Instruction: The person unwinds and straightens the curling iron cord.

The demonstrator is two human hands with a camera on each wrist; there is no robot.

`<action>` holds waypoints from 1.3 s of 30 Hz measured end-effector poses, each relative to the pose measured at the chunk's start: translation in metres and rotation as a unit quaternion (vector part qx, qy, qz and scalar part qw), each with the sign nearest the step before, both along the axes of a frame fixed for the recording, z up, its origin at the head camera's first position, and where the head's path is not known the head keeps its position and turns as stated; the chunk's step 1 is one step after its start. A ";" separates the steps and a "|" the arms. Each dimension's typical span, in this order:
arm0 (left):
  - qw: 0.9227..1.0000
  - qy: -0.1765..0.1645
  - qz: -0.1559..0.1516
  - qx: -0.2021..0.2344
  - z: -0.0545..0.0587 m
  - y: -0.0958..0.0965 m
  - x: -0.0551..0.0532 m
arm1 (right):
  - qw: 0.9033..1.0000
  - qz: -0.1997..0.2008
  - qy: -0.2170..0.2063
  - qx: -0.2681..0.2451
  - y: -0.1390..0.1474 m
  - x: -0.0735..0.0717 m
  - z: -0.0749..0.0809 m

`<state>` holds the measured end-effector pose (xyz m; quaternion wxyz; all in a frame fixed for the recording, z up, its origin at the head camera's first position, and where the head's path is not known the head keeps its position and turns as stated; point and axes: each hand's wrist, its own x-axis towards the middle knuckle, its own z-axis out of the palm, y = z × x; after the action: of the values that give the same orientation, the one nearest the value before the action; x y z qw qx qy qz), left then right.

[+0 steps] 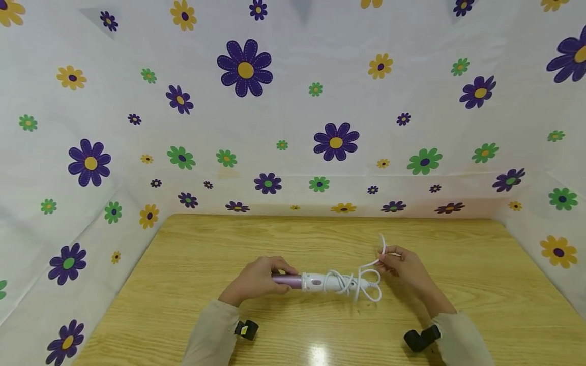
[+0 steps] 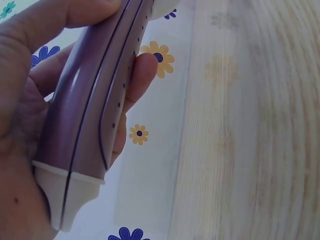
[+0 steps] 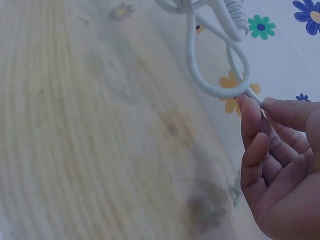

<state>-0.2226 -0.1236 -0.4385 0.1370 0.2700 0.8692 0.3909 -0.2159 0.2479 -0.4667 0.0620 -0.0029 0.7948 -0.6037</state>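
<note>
A hair straightener (image 1: 315, 282) with a purple barrel and white handle is held level just above or on the table; I cannot tell which. My left hand (image 1: 260, 278) grips it by the purple end, thumb and fingers around the barrel (image 2: 82, 105). The left wrist view shows its white split tip (image 2: 59, 192) near the palm. A white cord (image 1: 338, 281) is wound loosely around the handle, with loops at the handle's end. My right hand (image 1: 406, 265) pinches the cord between thumb and index finger, beside a hanging loop (image 3: 191, 55). A short piece sticks up past the fingers.
The wooden table (image 1: 220, 239) lies beneath both hands. White cloth with flower prints (image 1: 293, 112) walls the back and sides. Black wrist cameras (image 1: 247, 329) sit on both sleeves.
</note>
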 end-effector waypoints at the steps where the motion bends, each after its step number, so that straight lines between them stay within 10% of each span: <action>1: 1.000 0.000 -0.001 -0.001 0.000 0.000 0.000 | 1.000 -0.003 0.002 -0.001 -0.001 0.000 0.002; 25: 0.999 0.018 0.034 -0.032 -0.003 -0.004 -0.002 | 0.998 0.014 0.040 -0.045 0.067 0.043 0.012; 39: 0.999 0.015 0.036 -0.022 -0.001 -0.007 -0.002 | 0.998 -0.056 -0.008 0.039 0.106 0.050 0.000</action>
<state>-0.2251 -0.1304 -0.4396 0.1158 0.2413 0.8886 0.3726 -0.1660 0.3536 -0.4666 0.0347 0.0486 0.8159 -0.5751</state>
